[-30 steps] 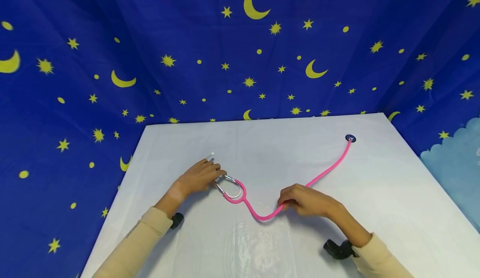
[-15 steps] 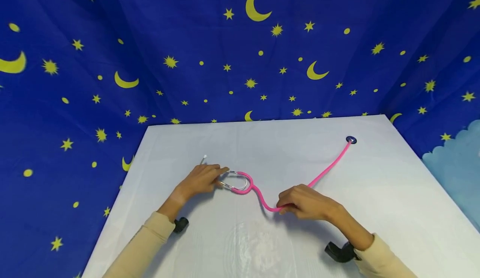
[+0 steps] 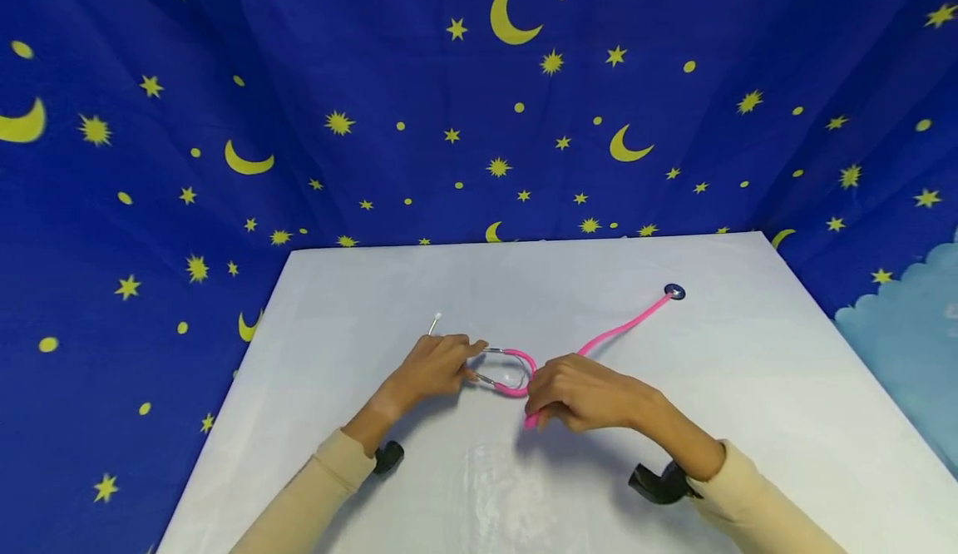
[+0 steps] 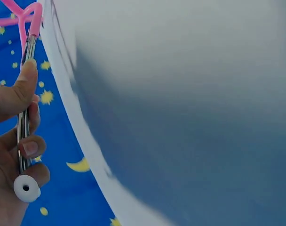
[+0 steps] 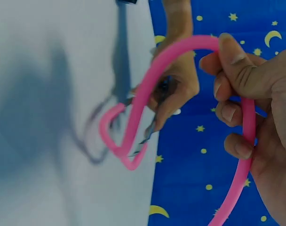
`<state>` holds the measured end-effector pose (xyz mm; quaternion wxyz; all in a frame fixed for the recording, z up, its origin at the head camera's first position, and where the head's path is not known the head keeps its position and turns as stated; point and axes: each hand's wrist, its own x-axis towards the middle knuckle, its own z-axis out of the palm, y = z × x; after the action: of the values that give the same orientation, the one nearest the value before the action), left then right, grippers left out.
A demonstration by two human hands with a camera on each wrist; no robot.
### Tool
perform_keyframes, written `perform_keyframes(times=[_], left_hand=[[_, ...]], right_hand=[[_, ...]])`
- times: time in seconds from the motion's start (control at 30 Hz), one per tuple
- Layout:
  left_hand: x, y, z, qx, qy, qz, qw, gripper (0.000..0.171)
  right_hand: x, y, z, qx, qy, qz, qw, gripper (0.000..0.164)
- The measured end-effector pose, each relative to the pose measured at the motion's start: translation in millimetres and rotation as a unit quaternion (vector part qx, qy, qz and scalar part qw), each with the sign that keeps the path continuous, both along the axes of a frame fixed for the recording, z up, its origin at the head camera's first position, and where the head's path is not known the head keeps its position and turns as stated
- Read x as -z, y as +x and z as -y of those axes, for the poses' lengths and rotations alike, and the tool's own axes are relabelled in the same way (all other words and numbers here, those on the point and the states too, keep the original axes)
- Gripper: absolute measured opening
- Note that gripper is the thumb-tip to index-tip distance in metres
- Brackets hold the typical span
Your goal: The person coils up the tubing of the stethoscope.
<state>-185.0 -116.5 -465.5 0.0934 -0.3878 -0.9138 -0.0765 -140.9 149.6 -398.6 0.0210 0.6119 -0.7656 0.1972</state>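
Observation:
A pink stethoscope [image 3: 623, 327] stretches between my hands and across the white table. My left hand [image 3: 437, 367] grips its metal ear tubes [image 4: 23, 127], thumb on one side and fingers curled round the other. A white eartip [image 4: 27, 188] pokes out below those fingers in the left wrist view. With thumb and fingers my right hand [image 3: 587, 392] holds the pink tubing [image 5: 154, 70], which bends in an arch there, close to the Y-fork. At the far right end the dark round chest piece [image 3: 675, 291] lies on the table.
The white table [image 3: 359, 288] ends at the back against a blue curtain [image 3: 419, 63] printed with yellow moons and stars. A light blue cloud shape [image 3: 913, 329] shows at the right. Black wrist mounts [image 3: 659, 484] hang under both forearms.
My left hand has moved right with the ear tubes, and my right hand has shifted left, so the tubing between them is gathered shorter. The chest piece has slid slightly left and nearer.

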Motion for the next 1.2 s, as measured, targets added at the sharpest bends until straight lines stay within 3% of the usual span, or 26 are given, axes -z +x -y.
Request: perform_keyframes(times=[0.13,0.23,0.47,0.77,0.97,1.2], left_hand=[[-4.9,6.8,-9.3,0.034,0.009,-0.023,0.9991,0.041],[-10.5,11.5,-14.2,0.059,0.025,-0.058,0.9963,0.039],[-22.1,22.1,-20.0,0.109,0.076,-0.124,0.9833,0.037],[-30.1,27.8,-24.8,0.126,0.131,-0.177,0.9673,0.04],[-33.7,30.1,-26.9,0.121,0.142,-0.178,0.9662,0.039],[-32.2,31.1,-27.6,0.122,0.152,-0.196,0.961,0.038]], right_hand=[[-7.7,-8.6,0.5,0.0,-0.043,0.003,0.999,0.018],[-9.6,-15.7,-1.3,0.023,-0.091,0.019,0.995,0.022],[-7.8,-31.1,0.6,0.058,-0.174,0.038,0.982,0.022],[-1.7,-40.6,2.0,0.139,-0.172,0.084,0.971,0.019],[7.4,-45.5,-2.0,0.179,-0.164,0.112,0.964,0.019],[16.3,-48.3,-0.6,0.191,-0.16,0.159,0.955,0.017]])
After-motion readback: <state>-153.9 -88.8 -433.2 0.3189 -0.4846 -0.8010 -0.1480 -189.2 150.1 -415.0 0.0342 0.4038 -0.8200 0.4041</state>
